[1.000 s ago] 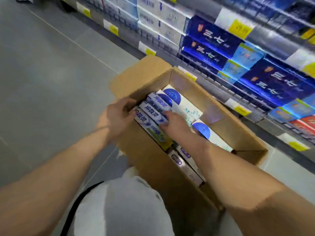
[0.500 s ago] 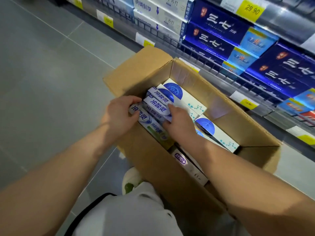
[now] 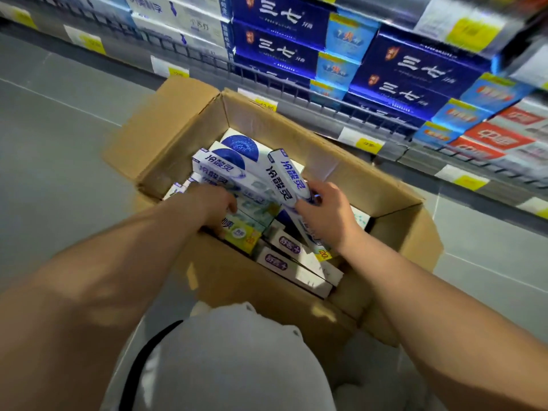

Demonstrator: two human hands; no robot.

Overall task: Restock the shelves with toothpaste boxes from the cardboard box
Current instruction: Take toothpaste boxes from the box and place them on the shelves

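While both your forearms stretch forward and down into the cardboard box (image 3: 296, 134), your hands sit close together over its contents.

Left hand (image 3: 209, 204): knuckles up, fingers curled down over the near end of a stack of toothpaste boxes (image 3: 222, 173), gripping it.

Right hand (image 3: 327, 216): thumb and fingers pinched round the lower part of a single toothpaste box (image 3: 286, 179). You hold it tilted, its far end raised above the rest and leaning toward the shelves (image 3: 370, 114). It sits just right of the stack; whether the two touch cannot be told.

Cardboard box: on the grey floor (image 3: 59, 158), flaps open, just in front of the shelves. Contents:
- white boxes with a blue disc (image 3: 240, 145) at the far end, partly under the stack
- a green-and-yellow box (image 3: 243, 235) beneath your left hand
- two white boxes with purple labels (image 3: 289, 246) lying flat along the near wall

Shelves:
- dark blue boxes (image 3: 415, 69), stacked
- light blue boxes (image 3: 347, 40) among them
- red-and-white boxes (image 3: 504, 137) at the right
- white boxes (image 3: 184, 22) at the left
- yellow price tags (image 3: 367, 142) along the rail

Light grey clothing (image 3: 231, 360) fills the lower middle, between your arms.
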